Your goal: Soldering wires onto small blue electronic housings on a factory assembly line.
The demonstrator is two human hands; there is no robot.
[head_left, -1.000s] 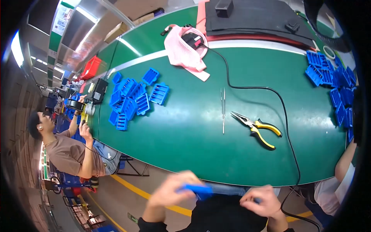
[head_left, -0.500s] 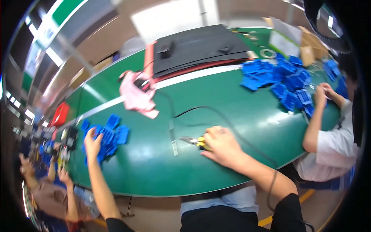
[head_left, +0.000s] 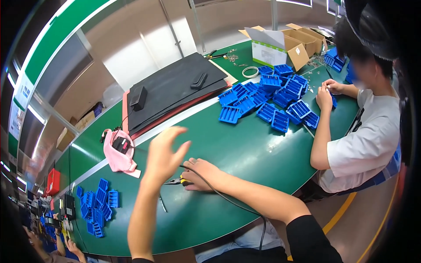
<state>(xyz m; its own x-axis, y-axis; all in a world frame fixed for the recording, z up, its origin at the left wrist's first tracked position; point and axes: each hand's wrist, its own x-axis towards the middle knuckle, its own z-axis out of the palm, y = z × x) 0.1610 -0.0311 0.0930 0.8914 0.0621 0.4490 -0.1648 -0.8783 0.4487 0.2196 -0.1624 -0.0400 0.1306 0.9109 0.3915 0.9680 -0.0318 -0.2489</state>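
My left hand [head_left: 165,153] is raised over the middle of the green table [head_left: 245,164]. Its fingers are apart and nothing shows in them. Just beside it, my right hand [head_left: 202,174] rests low on the table, wrapped round long-nose pliers [head_left: 174,181] with yellow-and-black handles. The jaws point left, and the left wrist partly covers their tip. A thin metal-coloured rod [head_left: 162,203] lies below the jaws. To the left is a small pile of blue slotted plastic battery holders [head_left: 101,199]; farther right lies a larger pile of blue battery holders [head_left: 272,94].
A black cable [head_left: 228,198] crosses over my right wrist and forearm. Black sheets [head_left: 171,94] lie stacked at the back, near a pink cloth [head_left: 117,154]. Cardboard boxes [head_left: 300,41] stand far right. A co-worker [head_left: 364,127] sits at the right, hands on small parts.
My left hand has left the small blue pile and come up beside my right hand, with nothing visible in it. My right hand keeps hold of the pliers. The view has swung right.
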